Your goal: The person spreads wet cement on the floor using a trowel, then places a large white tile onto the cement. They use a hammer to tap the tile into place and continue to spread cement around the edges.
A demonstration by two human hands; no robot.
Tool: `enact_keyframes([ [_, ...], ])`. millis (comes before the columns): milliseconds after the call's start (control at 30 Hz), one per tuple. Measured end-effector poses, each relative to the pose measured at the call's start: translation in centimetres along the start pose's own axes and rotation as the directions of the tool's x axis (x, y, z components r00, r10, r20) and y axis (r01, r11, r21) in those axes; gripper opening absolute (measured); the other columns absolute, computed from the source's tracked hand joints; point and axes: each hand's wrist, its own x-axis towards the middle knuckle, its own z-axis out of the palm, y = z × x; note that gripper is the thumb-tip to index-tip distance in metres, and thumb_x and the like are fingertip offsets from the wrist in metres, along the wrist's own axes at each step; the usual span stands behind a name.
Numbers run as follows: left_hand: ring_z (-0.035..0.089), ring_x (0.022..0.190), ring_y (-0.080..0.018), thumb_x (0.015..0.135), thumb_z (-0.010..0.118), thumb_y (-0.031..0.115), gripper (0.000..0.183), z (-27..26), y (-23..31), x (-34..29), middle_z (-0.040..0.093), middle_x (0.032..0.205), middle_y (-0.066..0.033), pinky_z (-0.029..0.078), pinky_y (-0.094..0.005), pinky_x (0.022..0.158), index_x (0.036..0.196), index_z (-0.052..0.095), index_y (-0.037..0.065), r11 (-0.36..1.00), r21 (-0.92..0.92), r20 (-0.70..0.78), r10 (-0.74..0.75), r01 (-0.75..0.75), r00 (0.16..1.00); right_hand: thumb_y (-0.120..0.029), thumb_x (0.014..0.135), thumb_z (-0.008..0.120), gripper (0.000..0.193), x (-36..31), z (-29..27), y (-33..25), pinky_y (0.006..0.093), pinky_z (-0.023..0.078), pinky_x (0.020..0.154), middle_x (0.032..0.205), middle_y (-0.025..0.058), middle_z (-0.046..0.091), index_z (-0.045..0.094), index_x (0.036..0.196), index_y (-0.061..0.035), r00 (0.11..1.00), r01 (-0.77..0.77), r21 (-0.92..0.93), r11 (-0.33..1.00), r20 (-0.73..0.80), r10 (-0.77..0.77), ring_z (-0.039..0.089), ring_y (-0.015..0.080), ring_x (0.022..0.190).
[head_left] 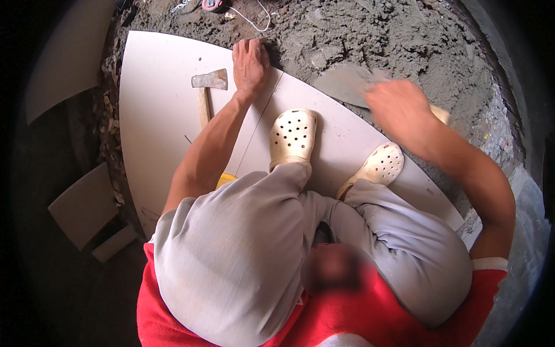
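Note:
My right hand is closed around a trowel, with the end of its wooden handle showing past my wrist. The flat grey blade lies on wet mortar just beyond the tile edge, slightly smeared by motion. My left hand rests at the far edge of the white floor tile, its fingers bent toward the mortar and their tips hidden. Left of that hand, a hatchet-shaped hammer with a wooden handle lies on the tile.
I squat on the tiles in cream clogs, a joint line running beside my left foot. A yellow object is partly hidden by my left leg. A pink-and-grey string reel lies on the mortar. Loose tile pieces lie lower on the left.

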Motion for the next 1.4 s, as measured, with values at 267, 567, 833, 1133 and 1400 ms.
enact_keyframes([
  [267, 0.053, 0.103, -0.0376, 0.094, 0.059, 0.010, 0.020, -0.1, 0.2, 0.1, 0.057, 0.105, -0.0176, 0.042, -0.0487, 0.095, 0.114, 0.062, 0.008, 1.000, 0.007, -0.007, 0.017, -0.017, 1.000, -0.018, 0.095, 0.061, 0.017, -8.8, 1.2, 3.7, 0.0427, 0.058, 0.074, 0.087, 0.0154, 0.073, 0.072, 0.095, -0.0045, 0.987, -0.159, 0.082, 0.984, 0.019, 0.157, 0.073, 0.0299, 0.087],
  [567, 0.053, 0.106, -0.0384, 0.093, 0.059, 0.009, 0.023, -0.3, 0.2, 0.2, 0.059, 0.108, -0.0175, 0.041, -0.0484, 0.097, 0.117, 0.062, 0.009, 1.000, 0.016, 0.046, 0.022, -0.023, 0.999, -0.029, 0.107, 0.049, 0.033, -7.4, 6.0, 5.4, 0.0481, 0.059, 0.075, 0.112, 0.0227, 0.066, 0.059, 0.118, 0.0005, 0.937, -0.327, 0.184, 0.927, -0.067, 0.343, 0.071, 0.0412, 0.089],
  [833, 0.053, 0.109, -0.0373, 0.097, 0.057, 0.009, 0.022, -0.1, -0.3, 0.1, 0.059, 0.109, -0.0181, 0.040, -0.0480, 0.100, 0.118, 0.062, 0.007, 0.998, 0.044, 0.077, 0.047, -0.051, 0.996, -0.030, 0.107, 0.050, 0.034, -8.1, 7.0, 17.5, 0.0589, 0.056, 0.078, 0.105, 0.0284, 0.069, 0.061, 0.119, -0.0001, 0.786, -0.541, 0.236, 0.807, -0.200, 0.585, 0.070, 0.0467, 0.088],
  [1133, 0.053, 0.108, -0.0382, 0.098, 0.055, 0.010, 0.021, -0.3, 0.3, 0.2, 0.059, 0.110, -0.0179, 0.040, -0.0479, 0.100, 0.118, 0.062, 0.008, 0.999, 0.024, 0.082, 0.021, -0.024, 0.996, -0.034, 0.107, 0.051, 0.039, -10.7, 10.4, 17.6, 0.0537, 0.058, 0.079, 0.118, 0.0273, 0.066, 0.062, 0.124, -0.0011, 0.803, -0.505, 0.167, 0.847, -0.269, 0.532, 0.070, 0.0454, 0.091],
  [1400, 0.053, 0.108, -0.0379, 0.099, 0.053, 0.010, 0.022, -0.1, -0.2, 0.2, 0.059, 0.110, -0.0177, 0.041, -0.0474, 0.100, 0.118, 0.063, 0.006, 0.998, 0.056, 0.112, 0.003, -0.010, 0.994, -0.033, 0.108, 0.048, 0.034, -4.9, 10.6, 26.8, 0.0531, 0.056, 0.075, 0.102, 0.0208, 0.067, 0.059, 0.112, -0.0013, 0.743, -0.481, 0.178, 0.859, -0.436, 0.507, 0.069, 0.0427, 0.090],
])
